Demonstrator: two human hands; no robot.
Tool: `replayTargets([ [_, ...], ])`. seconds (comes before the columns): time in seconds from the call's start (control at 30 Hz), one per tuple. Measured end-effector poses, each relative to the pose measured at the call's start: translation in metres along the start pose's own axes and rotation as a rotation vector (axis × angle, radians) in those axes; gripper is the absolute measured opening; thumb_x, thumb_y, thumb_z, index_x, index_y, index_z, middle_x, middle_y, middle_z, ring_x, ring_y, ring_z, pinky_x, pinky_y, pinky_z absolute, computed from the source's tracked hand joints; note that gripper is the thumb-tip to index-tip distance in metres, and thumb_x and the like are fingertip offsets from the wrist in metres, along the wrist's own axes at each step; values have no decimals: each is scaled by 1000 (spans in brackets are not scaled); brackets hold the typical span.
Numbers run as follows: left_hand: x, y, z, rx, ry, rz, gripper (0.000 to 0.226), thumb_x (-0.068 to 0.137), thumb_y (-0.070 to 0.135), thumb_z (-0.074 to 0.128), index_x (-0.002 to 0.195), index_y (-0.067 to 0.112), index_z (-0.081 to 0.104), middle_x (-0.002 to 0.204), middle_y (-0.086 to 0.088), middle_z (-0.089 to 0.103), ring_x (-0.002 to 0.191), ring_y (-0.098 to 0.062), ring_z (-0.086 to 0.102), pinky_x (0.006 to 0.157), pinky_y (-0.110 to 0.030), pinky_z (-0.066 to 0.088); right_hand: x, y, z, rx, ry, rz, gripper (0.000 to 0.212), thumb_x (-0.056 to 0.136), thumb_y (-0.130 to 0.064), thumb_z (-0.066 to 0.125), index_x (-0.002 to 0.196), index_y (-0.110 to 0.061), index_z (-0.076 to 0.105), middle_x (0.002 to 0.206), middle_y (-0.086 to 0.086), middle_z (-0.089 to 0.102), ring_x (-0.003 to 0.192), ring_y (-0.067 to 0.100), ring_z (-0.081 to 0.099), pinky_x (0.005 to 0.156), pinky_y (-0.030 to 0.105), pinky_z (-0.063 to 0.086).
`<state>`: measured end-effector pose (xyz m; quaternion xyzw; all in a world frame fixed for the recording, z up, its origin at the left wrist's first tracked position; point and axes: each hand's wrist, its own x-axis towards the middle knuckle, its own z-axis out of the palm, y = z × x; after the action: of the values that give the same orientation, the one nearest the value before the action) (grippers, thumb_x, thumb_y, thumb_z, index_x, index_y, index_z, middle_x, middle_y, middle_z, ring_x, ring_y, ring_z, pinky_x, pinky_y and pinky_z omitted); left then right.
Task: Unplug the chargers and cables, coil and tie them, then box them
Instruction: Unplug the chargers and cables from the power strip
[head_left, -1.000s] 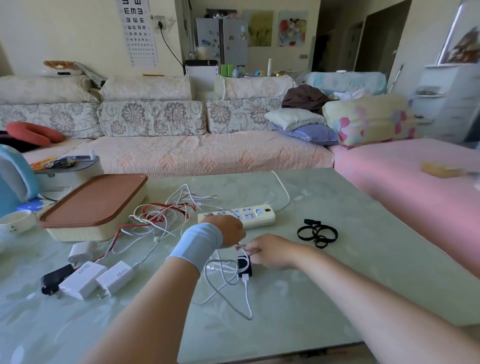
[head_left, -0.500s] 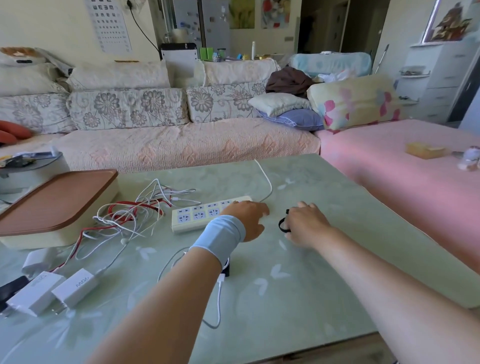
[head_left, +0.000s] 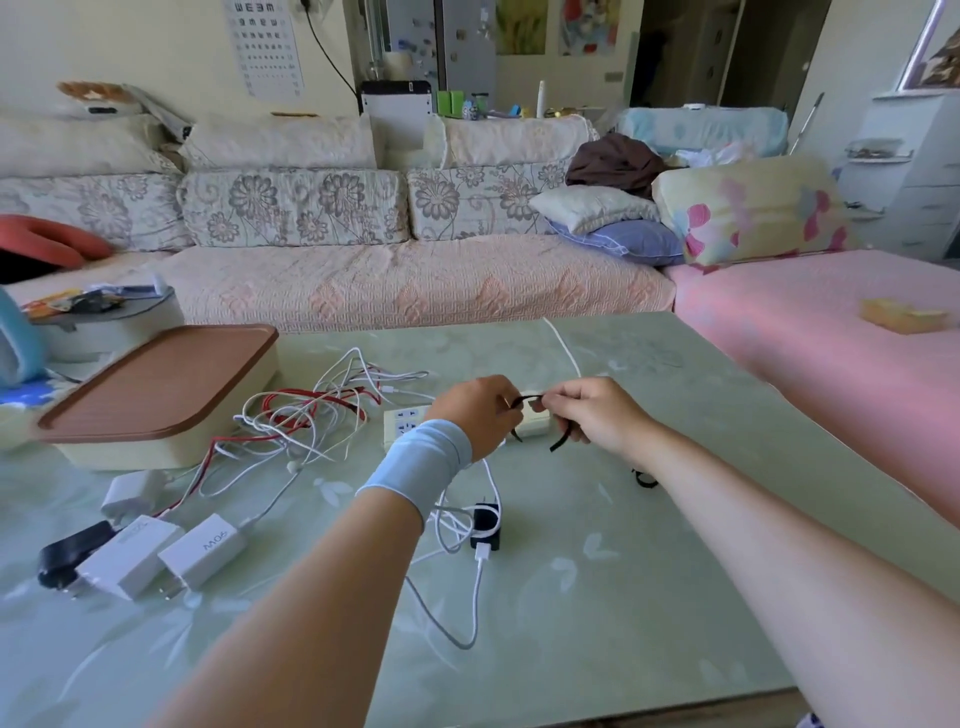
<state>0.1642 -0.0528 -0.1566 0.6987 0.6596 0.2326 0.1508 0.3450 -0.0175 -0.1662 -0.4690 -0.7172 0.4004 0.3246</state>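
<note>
Head view, left hand (head_left: 480, 410): fingers curled, pinching one end of a black tie (head_left: 527, 399) above the power strip (head_left: 410, 423).
Head view, right hand (head_left: 597, 415): pinching the tie's other end, with a tail hanging below.
Change: half a second ago the right hand lay on the ties on the table (head_left: 675, 571). One tie is now lifted between both hands (spare ties (head_left: 644, 479) lie by the right forearm).
Black charger (head_left: 485, 527): on the table near the left wrist, its white cable (head_left: 452, 519) loosely looped and unheld.
Box (head_left: 156, 384): lid on, far left.
Assessment: tying comes next, and the unheld loops may spread first.
</note>
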Motion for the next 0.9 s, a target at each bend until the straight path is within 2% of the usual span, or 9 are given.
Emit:
replayTargets([
  [0.1, -7, -17, -2, 274, 48, 73, 24, 89, 39, 58, 112, 34, 62, 114, 8, 65, 112, -19, 51, 97, -34, 39, 7, 8, 12, -172, -6, 2, 9, 91, -22, 67, 89, -24, 76, 70, -2, 67, 65, 17, 59, 67, 28, 43],
  [0.23, -17, -41, -15, 420, -33, 91, 43, 85, 43, 64, 127, 38, 54, 133, 7, 52, 128, -20, 40, 108, -38, 30, 5, 10, 23, -582, -90, 1, 14, 87, -27, 68, 98, -25, 76, 97, -4, 72, 92, 17, 65, 81, 28, 49],
  [0.33, -26, -56, -24, 414, -187, -12, 33, 89, 41, 60, 121, 39, 58, 121, 13, 64, 118, -15, 55, 106, -34, 34, 2, 7, 31, -771, -144, 45, 22, 83, -25, 67, 104, -31, 74, 109, -9, 70, 103, 16, 64, 87, 29, 51],
  [0.43, -37, -67, -36, 377, -185, -104, 20, 95, 35, 49, 109, 37, 64, 113, 6, 68, 103, -20, 62, 95, -34, 47, 4, 2, 36, -820, -113, 58, 35, 83, -14, 60, 109, -35, 72, 117, -11, 68, 109, 18, 63, 90, 31, 51],
  [0.5, -44, -73, -41, 358, -169, -154, 22, 95, 31, 46, 106, 35, 64, 109, 4, 69, 98, -22, 64, 89, -34, 52, 3, -3, 40, -844, -120, 61, 34, 83, -9, 57, 102, -32, 74, 109, -9, 70, 102, 19, 65, 85, 30, 52],
  [0.57, -52, -78, -42, 356, -162, -188, 20, 94, 34, 45, 103, 33, 64, 105, 5, 69, 96, -22, 65, 87, -35, 53, 3, -3, 46, -779, -136, 72, 15, 81, -12, 63, 78, -22, 75, 83, -1, 71, 77, 18, 64, 74, 31, 53],
  [0.63, -58, -86, -45, 353, -140, -227, 16, 94, 29, 46, 95, 35, 61, 103, 8, 70, 95, -20, 66, 86, -36, 54, 3, -3, 50, -694, -110, 83, 19, 81, -16, 65, 63, -8, 67, 60, 4, 59, 58, 18, 53, 60, 30, 48],
  [0.77, -65, -107, -61, 447, -133, -389, 22, 92, 18, 50, 108, 23, 65, 108, 2, 69, 99, -23, 66, 88, -40, 54, 10, -9, 52, -643, 45, 40, 29, 82, -19, 63, 57, -6, 58, 53, 0, 42, 55, 19, 41, 53, 29, 29],
  [0.9, -66, -126, -67, 356, -187, -484, 30, 93, 33, 48, 112, 16, 64, 112, -3, 70, 100, -25, 66, 92, -41, 52, 6, -15, 63, -830, -136, 88, 28, 82, -21, 65, 56, -22, 54, 60, -10, 47, 64, 15, 45, 51, 25, 30],
])
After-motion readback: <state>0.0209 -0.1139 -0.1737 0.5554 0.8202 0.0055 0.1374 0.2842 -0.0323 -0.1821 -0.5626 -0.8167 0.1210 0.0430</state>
